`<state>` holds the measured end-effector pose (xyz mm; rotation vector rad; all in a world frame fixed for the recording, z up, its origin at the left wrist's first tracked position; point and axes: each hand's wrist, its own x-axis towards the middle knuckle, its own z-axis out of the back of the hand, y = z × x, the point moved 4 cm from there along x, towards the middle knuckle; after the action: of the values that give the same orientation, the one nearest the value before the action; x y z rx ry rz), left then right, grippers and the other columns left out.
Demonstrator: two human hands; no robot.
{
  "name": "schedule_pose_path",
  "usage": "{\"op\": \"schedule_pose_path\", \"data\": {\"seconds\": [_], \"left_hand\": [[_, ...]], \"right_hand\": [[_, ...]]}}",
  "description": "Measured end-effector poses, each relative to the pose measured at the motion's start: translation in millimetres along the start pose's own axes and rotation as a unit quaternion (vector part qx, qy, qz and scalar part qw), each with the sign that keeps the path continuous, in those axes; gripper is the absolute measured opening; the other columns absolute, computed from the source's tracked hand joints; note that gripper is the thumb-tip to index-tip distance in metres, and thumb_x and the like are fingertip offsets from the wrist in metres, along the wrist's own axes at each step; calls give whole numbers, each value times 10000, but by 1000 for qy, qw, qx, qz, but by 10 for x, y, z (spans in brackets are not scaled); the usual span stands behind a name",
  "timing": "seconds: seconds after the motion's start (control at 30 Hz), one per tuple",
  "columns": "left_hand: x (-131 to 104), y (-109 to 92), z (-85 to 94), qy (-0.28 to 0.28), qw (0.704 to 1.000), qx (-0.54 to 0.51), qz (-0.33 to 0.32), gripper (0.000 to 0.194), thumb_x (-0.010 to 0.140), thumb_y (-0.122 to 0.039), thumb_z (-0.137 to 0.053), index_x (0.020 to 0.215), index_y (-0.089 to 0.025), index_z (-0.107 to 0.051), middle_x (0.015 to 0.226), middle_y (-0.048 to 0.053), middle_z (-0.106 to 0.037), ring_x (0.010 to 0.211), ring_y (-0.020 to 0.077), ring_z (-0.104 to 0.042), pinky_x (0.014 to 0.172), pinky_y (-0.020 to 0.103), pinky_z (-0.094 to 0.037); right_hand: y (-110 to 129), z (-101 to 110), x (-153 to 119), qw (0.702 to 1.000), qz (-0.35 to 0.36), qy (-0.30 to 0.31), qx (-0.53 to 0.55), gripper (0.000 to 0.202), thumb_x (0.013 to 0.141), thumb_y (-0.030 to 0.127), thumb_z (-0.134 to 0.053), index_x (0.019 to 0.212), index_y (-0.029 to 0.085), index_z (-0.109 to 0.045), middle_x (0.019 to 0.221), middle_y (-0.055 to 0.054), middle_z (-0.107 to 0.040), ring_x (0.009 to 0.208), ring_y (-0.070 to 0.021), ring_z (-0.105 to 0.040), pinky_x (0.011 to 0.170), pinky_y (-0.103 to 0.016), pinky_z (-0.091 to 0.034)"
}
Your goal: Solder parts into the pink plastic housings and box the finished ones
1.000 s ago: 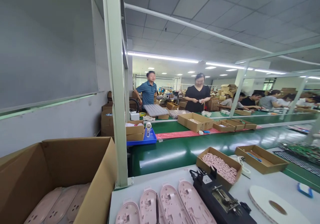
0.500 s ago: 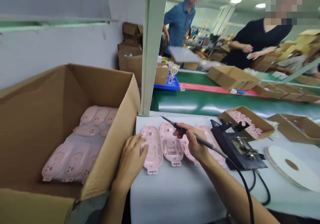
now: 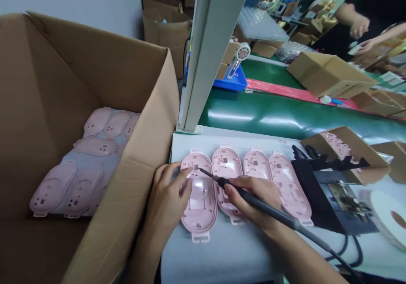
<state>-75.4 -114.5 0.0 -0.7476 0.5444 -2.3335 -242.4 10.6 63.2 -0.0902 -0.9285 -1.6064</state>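
Left hand (image 3: pixel 169 195), half-open, fingers at the rim of the pink shell (image 3: pixel 203 208) just to its right — steadying it, we judge; right hand (image 3: pixel 253 195), closed pen-fashion round a corded iron (image 3: pixel 269 208), presumably for fine aim, tip contact unclear to us; beside that hand, neighbouring shells (image 3: pixel 290 187), partly covered; farther right, a reel (image 3: pixel 382 216), cut off

white bench (image 3: pixel 222 254) | four pink shells (image 3: pixel 226 161) | black fixture (image 3: pixel 317 195) | white reel (image 3: pixel 382 212) | cardboard box (image 3: pixel 376 172)
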Motion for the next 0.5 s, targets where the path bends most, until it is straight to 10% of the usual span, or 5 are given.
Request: {"op": "schedule_pose_path", "data": {"seconds": [0.5], "left_hand": [[324,12,-68,48,998,42,-29,153,970,-196,-566,984,-216,-717,1242,24,-636,1116,217,-570,978,375,-486]], "right_hand": [[-69,-70,-51,995,56,-64,54,90,876,108,-624,914,186,-601,690,-8,-642,600,-112,-634,575,-206,-513]]}}
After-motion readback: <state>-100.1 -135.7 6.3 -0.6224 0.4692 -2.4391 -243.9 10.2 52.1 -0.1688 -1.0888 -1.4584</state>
